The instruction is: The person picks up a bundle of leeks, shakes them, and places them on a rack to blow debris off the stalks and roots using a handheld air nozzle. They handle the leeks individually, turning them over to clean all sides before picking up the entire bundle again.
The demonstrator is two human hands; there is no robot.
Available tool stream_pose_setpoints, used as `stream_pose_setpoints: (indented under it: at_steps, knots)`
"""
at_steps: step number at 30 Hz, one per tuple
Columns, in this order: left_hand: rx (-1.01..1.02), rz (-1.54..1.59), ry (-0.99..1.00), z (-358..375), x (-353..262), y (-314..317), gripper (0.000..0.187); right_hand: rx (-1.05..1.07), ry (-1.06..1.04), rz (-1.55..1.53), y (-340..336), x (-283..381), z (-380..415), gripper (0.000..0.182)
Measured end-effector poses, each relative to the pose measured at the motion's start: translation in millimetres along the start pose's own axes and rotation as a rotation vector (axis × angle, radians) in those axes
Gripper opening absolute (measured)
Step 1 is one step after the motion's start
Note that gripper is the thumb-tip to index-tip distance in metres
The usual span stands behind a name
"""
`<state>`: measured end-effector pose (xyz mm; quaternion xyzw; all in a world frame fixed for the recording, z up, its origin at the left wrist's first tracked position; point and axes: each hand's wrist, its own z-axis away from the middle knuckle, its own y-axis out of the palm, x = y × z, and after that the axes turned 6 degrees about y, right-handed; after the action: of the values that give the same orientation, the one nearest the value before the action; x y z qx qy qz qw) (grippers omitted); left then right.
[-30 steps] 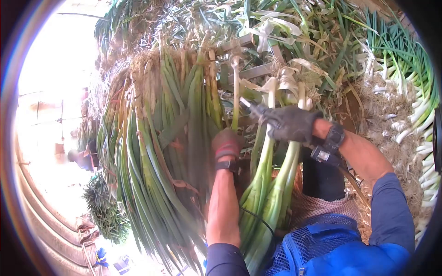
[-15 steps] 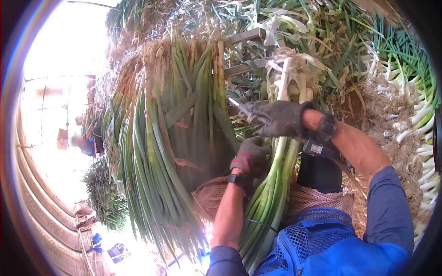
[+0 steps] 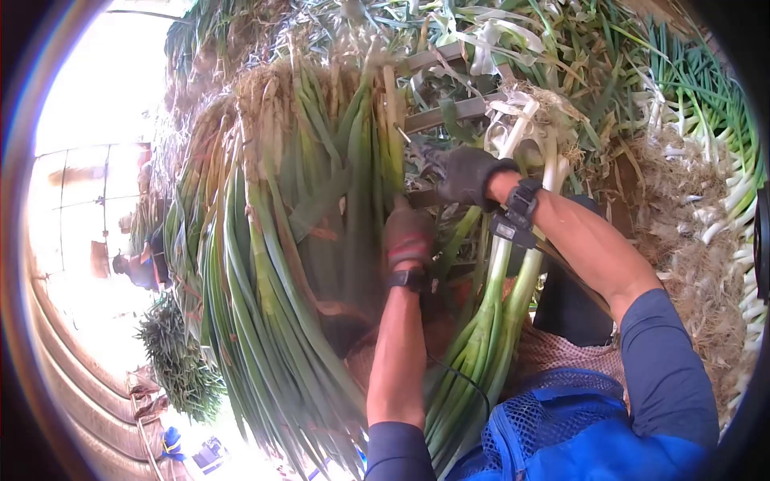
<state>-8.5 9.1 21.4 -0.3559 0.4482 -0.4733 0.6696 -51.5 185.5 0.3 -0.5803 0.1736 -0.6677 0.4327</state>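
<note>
Your left hand has shifted off the pale stalks to the right edge of the big green onion bundle, while your right hand has slid slightly up and left. Curled in its dark knit glove, the left presses against the outermost stalk; you cannot tell from this view whether it grips. Your right grasps a thin-tipped tool, its slim, light tip pointing at the bundle. That bundle spreads left of the flat bars of the metal frame, crusty, fibrous roots uppermost, long ribbed leaves fanning downward. Past the bars' right ends stand the smooth, glossy pale stalks, white tops fading into green, running behind your right forearm. Farther right, wiry, matted roots border a row of white-shanked onions.
</note>
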Motion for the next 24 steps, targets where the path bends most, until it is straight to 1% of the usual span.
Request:
stream_pose_setpoints:
  at_steps: [1, 3, 6, 8, 9, 12, 13, 16, 17, 18, 19, 21, 24]
  knots:
    - [0.029, -0.049, -0.015, -2, -5, -3, 0.062, 0.023, 0.033, 0.035, -3, -1, -11, 0.073]
    - [0.044, -0.119, 0.011, -14, -7, -2, 0.063, 0.052, 0.1, 0.078, -20, 6, -27, 0.066]
    - [0.064, -0.177, 0.029, -33, -10, -6, 0.066, -0.059, 0.107, 0.027, -28, 3, -47, 0.054]
    - [0.073, -0.201, 0.043, -50, -7, -6, 0.068, -0.066, 0.135, 0.058, -31, 3, -75, 0.051]
    - [0.077, -0.214, 0.055, -59, -4, -4, 0.069, -0.028, 0.186, 0.111, -34, 4, -86, 0.05]
    - [0.079, -0.264, 0.085, -80, -1, 2, 0.073, -0.129, 0.227, 0.037, -42, 1, -98, 0.047]
    - [0.077, -0.282, 0.094, -83, 0, 4, 0.074, -0.04, 0.216, 0.155, -45, 1, -100, 0.052]
    - [0.085, -0.375, 0.127, -82, -8, 2, 0.072, 0.003, 0.179, 0.074, -40, 7, -72, 0.034]
    - [0.07, -0.416, 0.146, -82, -8, 5, 0.07, -0.077, 0.102, 0.11, -19, -8, -77, 0.046]
    - [0.052, -0.456, 0.164, -84, -6, 10, 0.068, -0.16, 0.029, 0.151, 3, -24, -83, 0.064]
    - [0.036, -0.499, 0.179, -85, -4, 13, 0.066, -0.137, 0.053, 0.15, 3, -19, -71, 0.064]
    - [-0.005, -0.589, 0.19, -85, -9, 10, 0.057, -0.042, 0.154, 0.149, -18, -4, -61, 0.064]
    - [-0.118, -0.689, 0.246, -97, 0, 17, 0.044, -0.016, 0.204, 0.189, -29, -4, -72, 0.062]
